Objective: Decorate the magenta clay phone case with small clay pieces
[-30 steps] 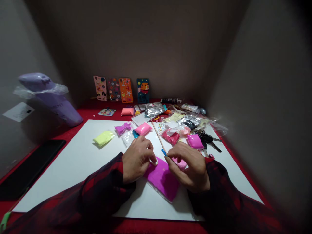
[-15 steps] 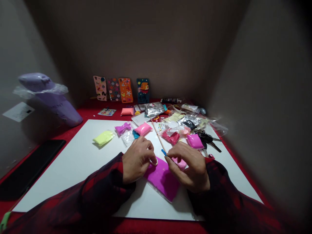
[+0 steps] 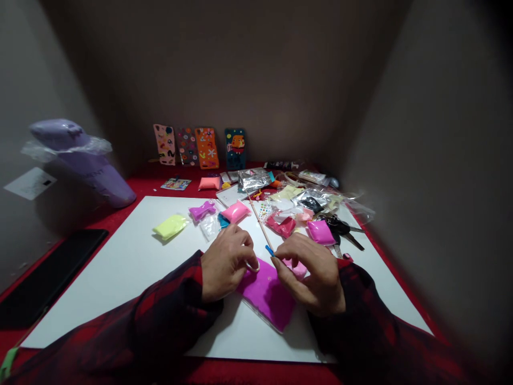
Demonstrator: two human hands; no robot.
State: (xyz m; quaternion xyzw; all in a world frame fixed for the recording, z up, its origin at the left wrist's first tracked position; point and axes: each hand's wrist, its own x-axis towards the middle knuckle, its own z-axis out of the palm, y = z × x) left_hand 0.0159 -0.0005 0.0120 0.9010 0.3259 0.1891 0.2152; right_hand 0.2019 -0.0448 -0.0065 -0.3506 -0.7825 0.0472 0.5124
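Note:
A magenta clay-covered phone case point(image 3: 267, 297) lies on the white board point(image 3: 132, 267) in front of me. My left hand point(image 3: 224, 262) rests on its upper left edge, fingers curled and pinched on a small white ring point(image 3: 253, 265). My right hand point(image 3: 310, 272) hovers over the case's right side, closed on a thin wooden stick with a blue tip point(image 3: 267, 249) and a lump of pink clay point(image 3: 297, 269). Both sleeves are dark red plaid.
Packets of clay lie behind my hands: yellow point(image 3: 170, 226), purple point(image 3: 201, 210), pink point(image 3: 235, 212), magenta point(image 3: 319, 231). Plastic bags and keys point(image 3: 340, 227) clutter the right. Decorated phone cases point(image 3: 206, 148) lean on the back wall. A purple wrapped object point(image 3: 86, 160) stands left; a black phone point(image 3: 48, 278) lies nearby.
My left hand's fingers and the white ring have shifted very slightly on the case. Nothing else has moved.

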